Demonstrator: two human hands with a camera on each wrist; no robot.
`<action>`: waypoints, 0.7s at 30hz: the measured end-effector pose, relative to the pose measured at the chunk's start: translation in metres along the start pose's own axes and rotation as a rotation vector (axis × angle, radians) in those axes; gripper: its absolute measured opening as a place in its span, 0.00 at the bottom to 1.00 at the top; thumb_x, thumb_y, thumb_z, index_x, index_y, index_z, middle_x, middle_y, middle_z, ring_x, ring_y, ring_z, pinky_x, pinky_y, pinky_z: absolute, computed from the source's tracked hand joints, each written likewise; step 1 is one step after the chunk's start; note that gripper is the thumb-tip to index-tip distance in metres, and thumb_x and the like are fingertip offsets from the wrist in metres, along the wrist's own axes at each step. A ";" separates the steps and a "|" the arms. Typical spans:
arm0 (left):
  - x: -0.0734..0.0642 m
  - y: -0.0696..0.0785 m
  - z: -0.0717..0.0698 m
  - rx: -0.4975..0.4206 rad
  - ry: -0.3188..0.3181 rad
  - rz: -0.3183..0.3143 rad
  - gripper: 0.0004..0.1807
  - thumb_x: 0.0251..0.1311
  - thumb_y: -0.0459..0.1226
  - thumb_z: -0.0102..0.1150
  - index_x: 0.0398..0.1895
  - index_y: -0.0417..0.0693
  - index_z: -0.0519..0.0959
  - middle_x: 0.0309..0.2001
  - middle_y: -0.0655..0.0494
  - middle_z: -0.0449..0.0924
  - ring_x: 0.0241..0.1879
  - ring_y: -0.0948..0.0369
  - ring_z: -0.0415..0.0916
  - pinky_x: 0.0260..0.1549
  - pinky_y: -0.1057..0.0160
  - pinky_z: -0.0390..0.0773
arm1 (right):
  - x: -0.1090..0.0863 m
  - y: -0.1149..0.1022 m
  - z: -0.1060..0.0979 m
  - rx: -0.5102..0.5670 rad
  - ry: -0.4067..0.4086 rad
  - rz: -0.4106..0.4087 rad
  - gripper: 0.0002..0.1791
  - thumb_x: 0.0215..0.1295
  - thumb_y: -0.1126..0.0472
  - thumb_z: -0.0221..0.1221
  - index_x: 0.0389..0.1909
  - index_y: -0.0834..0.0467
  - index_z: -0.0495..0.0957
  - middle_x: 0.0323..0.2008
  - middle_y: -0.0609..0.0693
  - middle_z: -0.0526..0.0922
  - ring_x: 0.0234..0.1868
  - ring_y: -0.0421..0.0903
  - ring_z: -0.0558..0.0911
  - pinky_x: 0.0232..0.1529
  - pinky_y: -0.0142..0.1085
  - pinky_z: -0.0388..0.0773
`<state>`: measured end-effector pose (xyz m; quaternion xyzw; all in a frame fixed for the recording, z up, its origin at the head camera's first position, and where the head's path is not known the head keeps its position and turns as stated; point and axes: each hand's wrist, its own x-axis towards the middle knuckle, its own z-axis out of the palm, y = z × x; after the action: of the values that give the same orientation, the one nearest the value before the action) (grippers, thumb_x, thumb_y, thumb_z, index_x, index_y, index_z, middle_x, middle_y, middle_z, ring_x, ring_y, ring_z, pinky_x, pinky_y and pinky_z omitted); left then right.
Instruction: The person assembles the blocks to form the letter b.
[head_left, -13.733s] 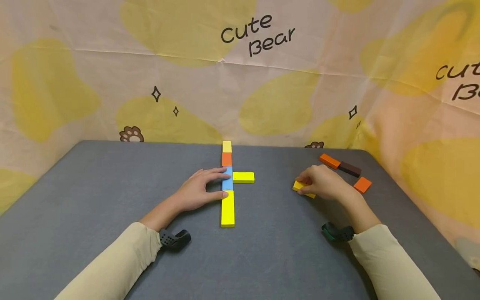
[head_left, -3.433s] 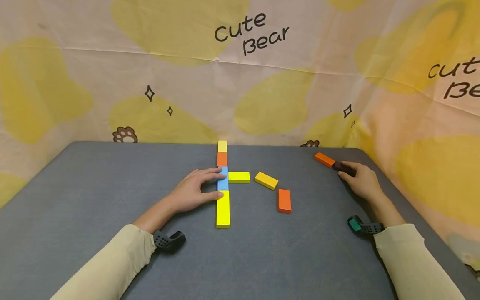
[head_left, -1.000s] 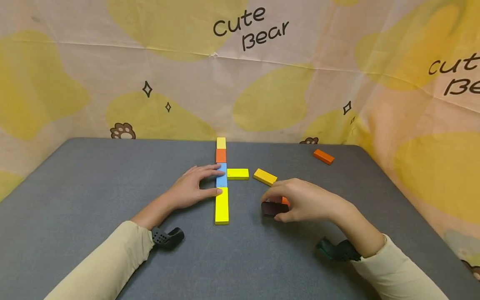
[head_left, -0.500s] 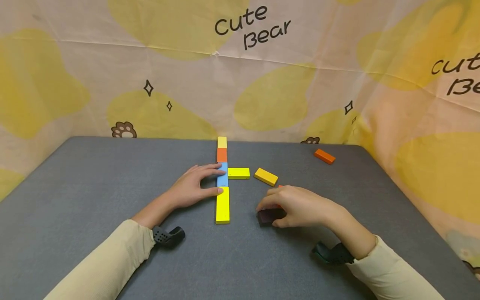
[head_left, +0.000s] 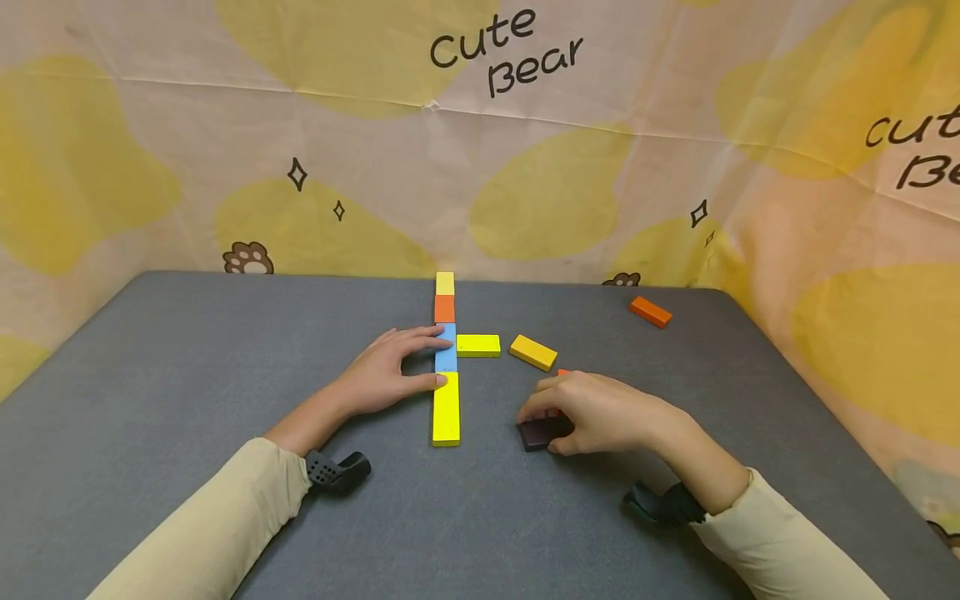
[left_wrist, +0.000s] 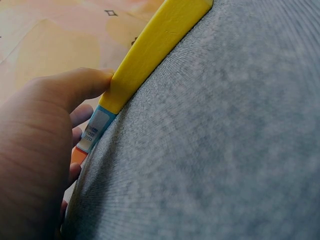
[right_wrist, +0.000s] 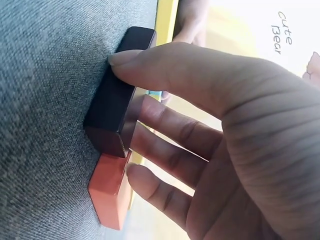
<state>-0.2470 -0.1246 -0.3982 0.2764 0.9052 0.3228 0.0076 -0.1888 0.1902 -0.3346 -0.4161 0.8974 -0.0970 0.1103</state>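
Note:
My right hand (head_left: 611, 412) pinches a dark brown block (head_left: 542, 434) on the table, thumb on its near side and fingers on its far side. Against its end in the right wrist view stands an orange-red block (right_wrist: 107, 190), mostly covered by that hand in the head view. My left hand (head_left: 378, 375) rests beside a straight row, thumb touching the long yellow block (head_left: 446, 412) and fingertips on the blue block (head_left: 446, 354). Beyond these the row continues with an orange block (head_left: 444, 308) and a pale yellow block (head_left: 445, 283).
A bright yellow block (head_left: 477, 346) juts right from the blue one. A golden yellow block (head_left: 533, 352) lies slanted past it, a small gap between them. Another orange block (head_left: 650, 311) lies at the far right of the grey table (head_left: 225, 333). Printed cloth hangs behind.
The golden yellow and orange-red blocks were moved from the right to the middle. My right hand then brought the dark brown block there and set it lower. My left hand stays on the row.

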 end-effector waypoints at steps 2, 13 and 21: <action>0.000 0.000 0.000 -0.001 -0.002 -0.002 0.31 0.63 0.50 0.66 0.70 0.57 0.74 0.76 0.56 0.65 0.78 0.50 0.60 0.79 0.37 0.44 | 0.000 0.001 0.000 0.004 0.001 -0.003 0.21 0.55 0.63 0.70 0.51 0.46 0.85 0.41 0.38 0.83 0.38 0.36 0.78 0.42 0.30 0.77; 0.001 0.000 0.002 -0.001 -0.003 0.001 0.31 0.63 0.51 0.66 0.70 0.58 0.74 0.77 0.57 0.64 0.78 0.51 0.59 0.78 0.37 0.43 | -0.001 0.005 0.000 0.018 0.007 -0.005 0.21 0.56 0.59 0.72 0.52 0.45 0.84 0.44 0.37 0.84 0.42 0.36 0.78 0.47 0.34 0.79; 0.001 0.001 0.001 -0.005 0.001 -0.001 0.31 0.63 0.49 0.66 0.69 0.57 0.75 0.77 0.56 0.65 0.77 0.50 0.60 0.79 0.37 0.44 | -0.019 0.031 -0.027 0.171 0.187 0.073 0.23 0.58 0.56 0.73 0.56 0.48 0.83 0.53 0.44 0.85 0.51 0.45 0.81 0.52 0.47 0.83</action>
<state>-0.2472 -0.1226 -0.3984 0.2757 0.9044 0.3255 0.0079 -0.2075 0.2266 -0.3148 -0.3615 0.9067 -0.2074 0.0648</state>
